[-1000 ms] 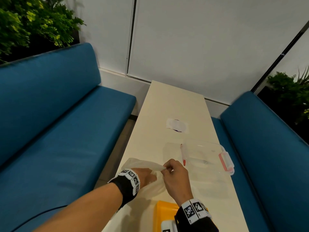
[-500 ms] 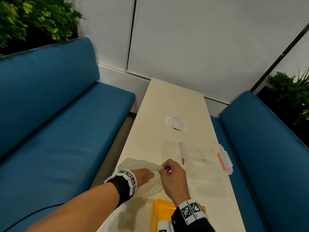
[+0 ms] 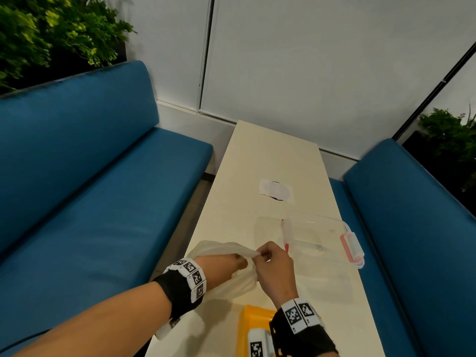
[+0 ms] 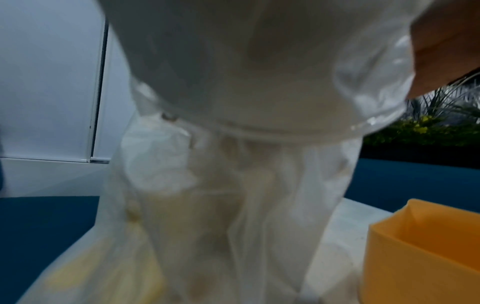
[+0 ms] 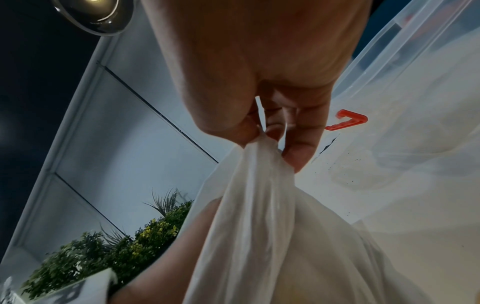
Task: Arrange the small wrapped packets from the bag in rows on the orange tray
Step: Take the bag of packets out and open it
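Reaching into the thin translucent white plastic bag [image 3: 226, 273] on the cream table [image 3: 268, 161]: rim held pinched up by right hand [image 3: 274, 273]; left hand [image 3: 226, 264] buried inside, fingers unseen; packets to be drawn singly toward the orange plastic tray [image 3: 248, 320], mouth kept taut.

The head view looks forward and down along the desk [image 3: 270, 161] toward the far wall. The left wrist view sits very close inside the bag [image 4: 233, 174], facing the orange tray [image 4: 420, 246]. The right wrist view looks up from below, close on the bag's pinched edge. All three share the bag.
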`<state>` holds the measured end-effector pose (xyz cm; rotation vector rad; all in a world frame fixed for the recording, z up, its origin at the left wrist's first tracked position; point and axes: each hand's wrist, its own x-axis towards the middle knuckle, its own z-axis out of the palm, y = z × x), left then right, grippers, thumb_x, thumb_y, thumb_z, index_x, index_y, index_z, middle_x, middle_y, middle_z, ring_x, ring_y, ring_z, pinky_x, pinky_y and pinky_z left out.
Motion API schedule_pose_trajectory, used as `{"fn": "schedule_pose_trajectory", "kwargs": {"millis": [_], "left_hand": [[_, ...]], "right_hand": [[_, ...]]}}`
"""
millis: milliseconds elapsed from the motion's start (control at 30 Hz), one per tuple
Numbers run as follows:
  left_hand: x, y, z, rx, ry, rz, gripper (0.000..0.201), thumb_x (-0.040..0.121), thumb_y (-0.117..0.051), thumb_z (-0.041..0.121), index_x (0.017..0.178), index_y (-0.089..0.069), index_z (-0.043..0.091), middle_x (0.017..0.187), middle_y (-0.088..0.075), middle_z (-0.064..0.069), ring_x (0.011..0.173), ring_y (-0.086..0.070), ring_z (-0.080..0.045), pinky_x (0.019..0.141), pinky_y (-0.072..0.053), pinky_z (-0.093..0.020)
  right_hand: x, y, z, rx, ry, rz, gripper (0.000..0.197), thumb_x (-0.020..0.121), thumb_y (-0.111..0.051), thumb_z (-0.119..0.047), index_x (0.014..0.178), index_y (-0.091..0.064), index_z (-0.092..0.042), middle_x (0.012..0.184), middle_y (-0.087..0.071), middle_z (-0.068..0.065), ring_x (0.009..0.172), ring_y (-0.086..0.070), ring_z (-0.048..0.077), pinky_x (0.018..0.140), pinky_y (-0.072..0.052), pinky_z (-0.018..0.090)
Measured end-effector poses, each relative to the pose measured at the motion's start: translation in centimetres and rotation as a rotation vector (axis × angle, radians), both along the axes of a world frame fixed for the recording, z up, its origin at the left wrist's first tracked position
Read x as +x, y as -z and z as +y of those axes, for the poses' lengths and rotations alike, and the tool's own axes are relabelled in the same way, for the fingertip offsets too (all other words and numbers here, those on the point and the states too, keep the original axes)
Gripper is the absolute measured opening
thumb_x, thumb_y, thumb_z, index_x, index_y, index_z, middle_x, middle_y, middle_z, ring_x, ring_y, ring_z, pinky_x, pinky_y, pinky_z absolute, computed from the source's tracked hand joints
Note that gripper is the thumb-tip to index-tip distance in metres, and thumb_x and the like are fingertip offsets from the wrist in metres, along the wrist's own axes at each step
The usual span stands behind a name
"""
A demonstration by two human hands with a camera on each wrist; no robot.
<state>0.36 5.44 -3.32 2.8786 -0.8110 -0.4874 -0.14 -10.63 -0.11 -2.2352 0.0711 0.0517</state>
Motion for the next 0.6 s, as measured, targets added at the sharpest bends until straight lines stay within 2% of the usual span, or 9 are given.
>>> {"fn": "schedule_pose_trajectory", "kwargs": {"millis": [67,133,300,367,467,533,600], "left_hand": [[-0.5,-0.4,0.4,-0.049,-0.054,-0.068,0.031,0.101,-0.047,0.009,0.130,-0.055,0.013,0.130,-0.056,-0.006,0.102,-0.054,-0.020,0.081,-0.038,-0.025],[-0.8,-0.5,0.6,-0.118,-0.062,-0.094,0.041,0.098,-0.050,0.003,0.137,-0.050,0.015,0.134,-0.055,-0.006,0.112,-0.058,-0.024,0.090,-0.045,-0.029],[-1.9,-0.7,1.5,-0.284,-0.125,-0.131,0.045,0.091,-0.052,-0.002,0.129,-0.055,0.022,0.127,-0.056,0.001,0.108,-0.060,-0.020,0.091,-0.051,-0.032],[-2.3,-0.9,1.7,-0.366,-0.152,-0.191,0.042,0.091,-0.051,-0.002,0.125,-0.056,0.022,0.127,-0.054,0.003,0.108,-0.057,-0.016,0.090,-0.050,-0.027],[-3.2,-1.1,2.1,-0.587,-0.256,-0.224,0.038,0.094,-0.056,-0.001,0.120,-0.061,0.025,0.123,-0.053,0.011,0.102,-0.054,-0.004,0.080,-0.042,-0.007],[-3.9,-1.4,2.3,-0.796,-0.394,-0.209,0.032,0.094,-0.063,0.002,0.113,-0.067,0.027,0.117,-0.059,0.016,0.099,-0.058,-0.001,0.081,-0.044,-0.007],[-4.6,-1.6,2.5,-1.007,-0.572,-0.153,0.027,0.092,-0.070,0.009,0.104,-0.069,0.033,0.106,-0.066,0.016,0.097,-0.063,-0.002,0.082,-0.049,-0.014]], "right_hand": [[0.3,0.0,0.1,0.005,0.001,0.010,0.013,0.088,-0.064,-0.011,0.079,-0.063,-0.020,0.076,-0.064,-0.002,0.070,-0.063,0.017,0.067,-0.060,0.037],[0.4,-0.1,0.1,0.019,-0.001,0.016,0.013,0.087,-0.064,-0.011,0.078,-0.063,-0.020,0.074,-0.064,-0.001,0.070,-0.064,0.019,0.067,-0.060,0.039],[0.3,-0.2,0.1,0.016,-0.025,0.020,0.010,0.088,-0.064,-0.014,0.080,-0.063,-0.020,0.076,-0.065,-0.001,0.070,-0.063,0.017,0.064,-0.057,0.030],[0.4,-0.2,0.0,0.022,-0.033,0.017,0.009,0.087,-0.065,-0.015,0.080,-0.063,-0.020,0.076,-0.065,-0.001,0.070,-0.063,0.016,0.065,-0.057,0.031],[0.4,0.0,-0.1,0.030,-0.045,0.021,0.009,0.086,-0.066,-0.016,0.079,-0.063,-0.020,0.076,-0.066,-0.002,0.070,-0.063,0.016,0.068,-0.060,0.037],[0.1,0.1,-0.3,0.080,-0.060,0.036,0.009,0.085,-0.068,-0.022,0.079,-0.063,-0.019,0.077,-0.066,-0.001,0.071,-0.066,0.018,0.067,-0.061,0.041],[-0.5,0.0,-0.8,0.176,-0.045,0.064,0.018,0.087,-0.071,-0.034,0.082,-0.063,-0.018,0.083,-0.067,0.001,0.073,-0.070,0.022,0.060,-0.061,0.038]]}}
